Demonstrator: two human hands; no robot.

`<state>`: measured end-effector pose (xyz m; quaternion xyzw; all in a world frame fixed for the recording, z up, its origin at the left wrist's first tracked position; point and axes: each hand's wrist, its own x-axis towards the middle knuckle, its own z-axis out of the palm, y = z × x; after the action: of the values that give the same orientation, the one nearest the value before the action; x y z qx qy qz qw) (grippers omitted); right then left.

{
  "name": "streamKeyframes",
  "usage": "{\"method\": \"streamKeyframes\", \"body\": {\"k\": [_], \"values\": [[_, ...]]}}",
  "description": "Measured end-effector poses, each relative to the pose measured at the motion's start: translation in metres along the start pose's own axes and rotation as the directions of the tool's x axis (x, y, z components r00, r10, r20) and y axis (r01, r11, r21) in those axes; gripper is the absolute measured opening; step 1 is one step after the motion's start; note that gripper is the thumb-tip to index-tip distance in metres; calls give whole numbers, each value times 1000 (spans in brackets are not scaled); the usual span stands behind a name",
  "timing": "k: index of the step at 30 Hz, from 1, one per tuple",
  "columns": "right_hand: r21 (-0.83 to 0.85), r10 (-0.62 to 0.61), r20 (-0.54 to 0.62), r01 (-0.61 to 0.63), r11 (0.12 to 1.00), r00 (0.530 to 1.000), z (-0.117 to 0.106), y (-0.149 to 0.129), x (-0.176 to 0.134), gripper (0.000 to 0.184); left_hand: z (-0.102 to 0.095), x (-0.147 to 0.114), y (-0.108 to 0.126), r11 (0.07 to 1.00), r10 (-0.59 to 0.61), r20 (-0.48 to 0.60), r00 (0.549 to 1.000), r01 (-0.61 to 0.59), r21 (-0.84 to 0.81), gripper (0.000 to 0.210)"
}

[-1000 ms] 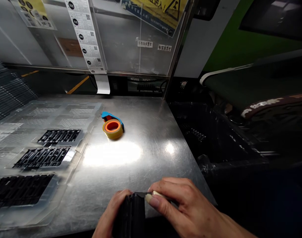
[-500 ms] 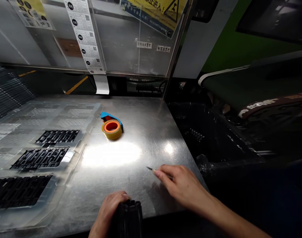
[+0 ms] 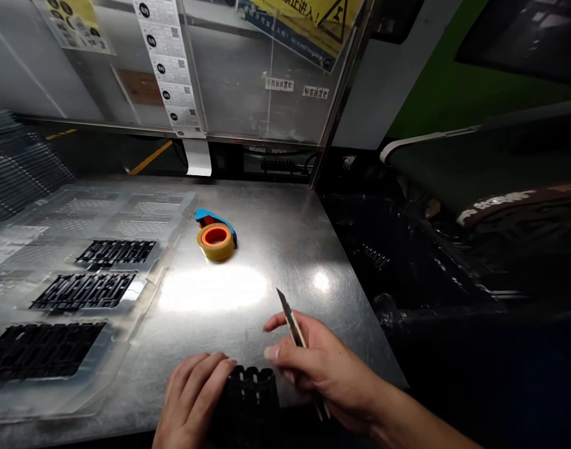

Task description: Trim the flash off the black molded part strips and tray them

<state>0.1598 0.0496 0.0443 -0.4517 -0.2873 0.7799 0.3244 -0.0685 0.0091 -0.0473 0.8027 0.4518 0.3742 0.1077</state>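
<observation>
Near the bottom centre, my left hand (image 3: 194, 396) is closed round the left side of a black slotted plastic part (image 3: 252, 396) at the table's front edge; its lower end is lost in the dark. My right hand (image 3: 316, 362) is just right of that part, with a craft knife (image 3: 292, 324) between its fingers. The knife's dark blade points up and left, and its lower end shows below the hand. My right thumb and index finger are spread toward the black part, and I cannot tell whether they touch it.
A clear plastic tray (image 3: 102, 380) at left holds several black slotted parts (image 3: 83, 290). A tape dispenser (image 3: 216, 240) lies on the metal table (image 3: 276, 218). To the right is a bin lined with black plastic (image 3: 383, 293). Stacked trays (image 3: 23, 149) stand far left.
My right hand has moved left, close to the black part, and the knife's blade has swung more upright. My left hand has shifted slightly up, with more of its fingers showing.
</observation>
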Motion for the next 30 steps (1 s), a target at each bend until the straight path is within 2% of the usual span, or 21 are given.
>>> {"method": "streamKeyframes", "body": {"k": [2,6,9,11,14,17,20,22,25,27,30], "values": [[-21,2,-68,-4,1000,998,0,1,0,34,-7,1,-5,998,39,36,999,-41,41,63],[-125,66,63,-57,990,996,3,2,0,37,-14,7,-7,984,112,30,993,-115,135,60],[-101,107,60,-100,990,992,2,2,4,30,-15,9,-8,973,129,19,991,-130,188,57],[-37,91,15,-91,995,996,0,2,6,28,-15,10,-8,973,128,24,991,-130,192,57],[-1,65,15,-65,998,998,0,3,6,33,-15,9,-8,973,148,29,989,-151,176,58],[-40,81,5,-80,996,997,1,3,3,32,-15,9,-7,971,161,29,987,-164,174,57],[-86,7,-50,-11,996,999,0,2,1,29,-14,10,-7,971,143,36,989,-147,186,57],[-128,-21,-37,16,992,999,0,1,0,33,-15,11,-8,969,155,46,987,-161,190,56],[-112,71,18,-68,991,997,-1,2,-2,29,-15,12,-10,956,197,57,979,-204,212,50],[-36,95,5,-95,995,995,-1,2,0,22,-15,11,-11,950,200,64,978,-210,230,47],[-37,-15,-71,12,999,997,-4,3,3,22,-14,9,-11,958,169,64,983,-179,225,50]]}}
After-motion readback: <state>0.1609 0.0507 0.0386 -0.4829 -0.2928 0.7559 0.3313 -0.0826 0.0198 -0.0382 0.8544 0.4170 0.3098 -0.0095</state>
